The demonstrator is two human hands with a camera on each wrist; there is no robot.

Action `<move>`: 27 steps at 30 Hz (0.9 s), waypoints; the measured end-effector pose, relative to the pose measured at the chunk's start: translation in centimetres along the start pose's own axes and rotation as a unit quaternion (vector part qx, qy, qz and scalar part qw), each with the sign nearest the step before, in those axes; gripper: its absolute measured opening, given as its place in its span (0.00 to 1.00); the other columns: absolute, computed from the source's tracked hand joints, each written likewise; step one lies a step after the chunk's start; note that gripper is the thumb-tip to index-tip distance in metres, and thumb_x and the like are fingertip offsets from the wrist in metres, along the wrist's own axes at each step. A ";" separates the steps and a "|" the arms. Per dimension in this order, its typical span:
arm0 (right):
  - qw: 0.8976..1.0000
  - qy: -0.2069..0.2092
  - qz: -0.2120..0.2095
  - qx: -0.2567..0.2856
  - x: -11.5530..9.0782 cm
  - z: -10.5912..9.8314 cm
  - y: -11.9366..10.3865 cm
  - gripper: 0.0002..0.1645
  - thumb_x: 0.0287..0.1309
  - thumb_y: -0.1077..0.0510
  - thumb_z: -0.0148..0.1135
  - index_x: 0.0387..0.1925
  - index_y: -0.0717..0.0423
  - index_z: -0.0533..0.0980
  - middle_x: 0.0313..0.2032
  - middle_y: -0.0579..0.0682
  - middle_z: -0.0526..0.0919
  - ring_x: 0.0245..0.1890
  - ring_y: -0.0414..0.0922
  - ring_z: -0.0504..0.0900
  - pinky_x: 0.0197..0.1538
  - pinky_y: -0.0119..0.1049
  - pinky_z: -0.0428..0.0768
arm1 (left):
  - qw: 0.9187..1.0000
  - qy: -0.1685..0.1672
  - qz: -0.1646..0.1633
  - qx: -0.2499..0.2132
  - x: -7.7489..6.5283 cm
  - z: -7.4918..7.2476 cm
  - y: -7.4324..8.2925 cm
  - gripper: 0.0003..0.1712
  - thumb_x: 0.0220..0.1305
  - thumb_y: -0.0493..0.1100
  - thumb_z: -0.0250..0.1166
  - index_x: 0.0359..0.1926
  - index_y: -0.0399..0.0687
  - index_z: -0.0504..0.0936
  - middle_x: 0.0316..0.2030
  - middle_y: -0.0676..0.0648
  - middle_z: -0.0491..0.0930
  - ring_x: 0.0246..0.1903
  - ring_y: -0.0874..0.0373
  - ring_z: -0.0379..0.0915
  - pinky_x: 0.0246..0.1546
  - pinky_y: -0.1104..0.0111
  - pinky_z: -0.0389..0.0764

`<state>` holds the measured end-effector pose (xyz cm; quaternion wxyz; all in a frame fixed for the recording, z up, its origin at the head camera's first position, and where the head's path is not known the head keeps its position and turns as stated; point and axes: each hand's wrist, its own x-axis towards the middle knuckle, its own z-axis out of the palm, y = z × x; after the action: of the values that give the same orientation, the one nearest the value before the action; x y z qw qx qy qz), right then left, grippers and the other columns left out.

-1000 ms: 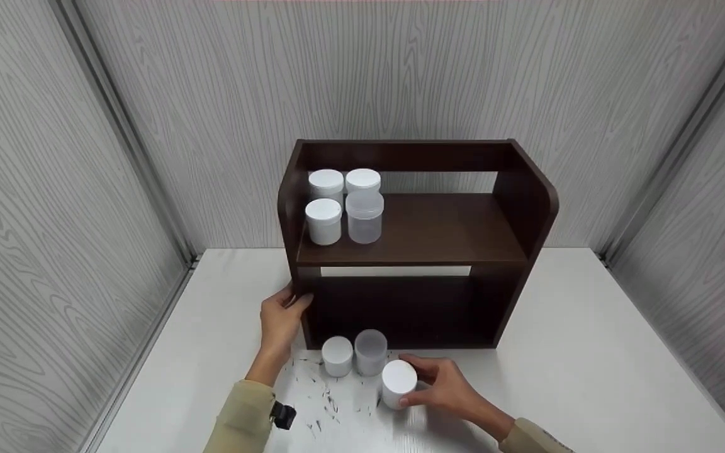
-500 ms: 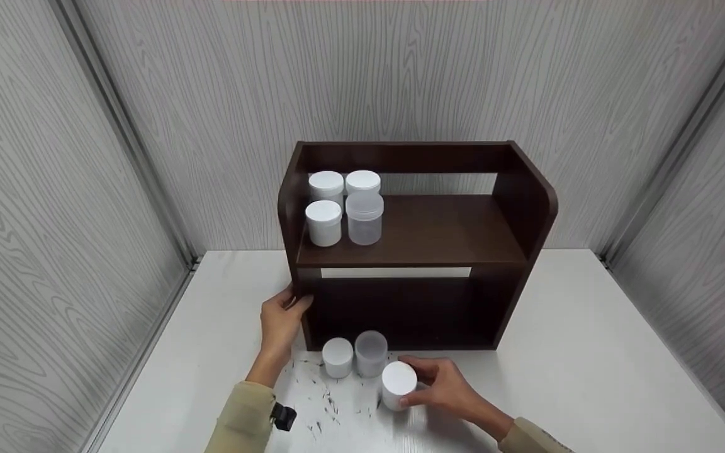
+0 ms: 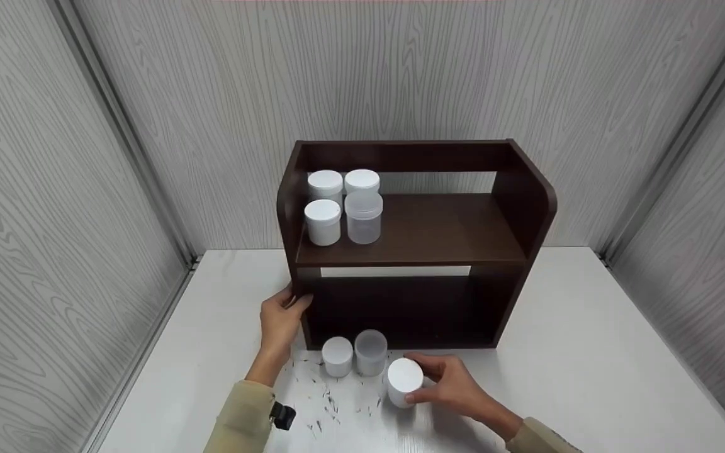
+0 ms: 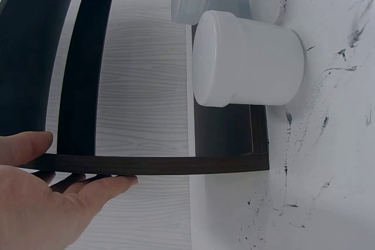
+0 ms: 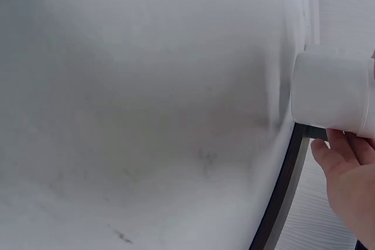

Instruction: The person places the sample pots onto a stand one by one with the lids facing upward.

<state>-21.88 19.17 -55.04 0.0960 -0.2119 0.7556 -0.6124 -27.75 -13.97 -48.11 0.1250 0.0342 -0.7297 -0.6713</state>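
Between your left hand (image 3: 279, 324) and right hand (image 3: 454, 384), dark scuffs (image 4: 288, 119) mark your white counter (image 3: 564, 377); a white jar (image 3: 337, 357) and translucent jar (image 3: 370, 353) stand there. Your left hand touches the brown shelf unit (image 3: 413, 261) on it; beyond that hand, its upper board (image 3: 444, 229) carries three lidded jars (image 3: 323, 223) and a frosted jar (image 3: 364, 219).
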 end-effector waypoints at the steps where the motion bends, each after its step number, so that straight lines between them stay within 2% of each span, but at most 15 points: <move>1: 1.000 0.000 0.002 0.003 -0.1 -0.1 -0.2 0.46 0.47 0.65 0.84 0.66 0.75 0.74 0.64 0.66 0.79 0.69 0.63 0.74 0.68 0.38 0.75 | 1.000 0.000 0.001 0.003 0.0 0.0 0.0 0.30 0.72 0.38 0.66 0.71 0.30 0.73 0.67 0.32 0.75 0.68 0.40 0.71 0.67 0.54 0.75; 8: 1.000 0.010 0.015 0.017 -0.3 -1.3 -1.5 0.46 0.47 0.66 0.84 0.67 0.75 0.73 0.65 0.66 0.78 0.69 0.62 0.74 0.68 0.39 0.75 | 1.000 0.009 -0.001 0.002 0.1 0.0 -0.1 0.29 0.72 0.38 0.67 0.70 0.30 0.75 0.67 0.32 0.76 0.69 0.40 0.71 0.67 0.54 0.76; 18: 1.000 0.020 0.012 0.006 -0.7 -3.0 -4.0 0.45 0.46 0.66 0.84 0.66 0.73 0.75 0.63 0.66 0.80 0.66 0.60 0.78 0.65 0.40 0.78 | 1.000 0.024 -0.004 0.015 0.1 0.2 -0.1 0.27 0.70 0.36 0.67 0.67 0.29 0.77 0.65 0.31 0.77 0.67 0.40 0.73 0.64 0.55 0.78; 27: 0.999 0.033 0.014 0.001 -1.3 -4.0 -6.2 0.45 0.45 0.66 0.85 0.66 0.74 0.75 0.63 0.65 0.80 0.66 0.59 0.78 0.65 0.38 0.78 | 0.999 0.024 0.004 0.025 0.1 0.2 0.1 0.29 0.70 0.37 0.67 0.68 0.28 0.76 0.65 0.31 0.77 0.66 0.39 0.74 0.64 0.54 0.79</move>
<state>-21.12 22.29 -48.23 0.0798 -0.1811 0.7605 -0.6184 -27.87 -13.77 -48.01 0.1445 0.0506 -0.7429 -0.6517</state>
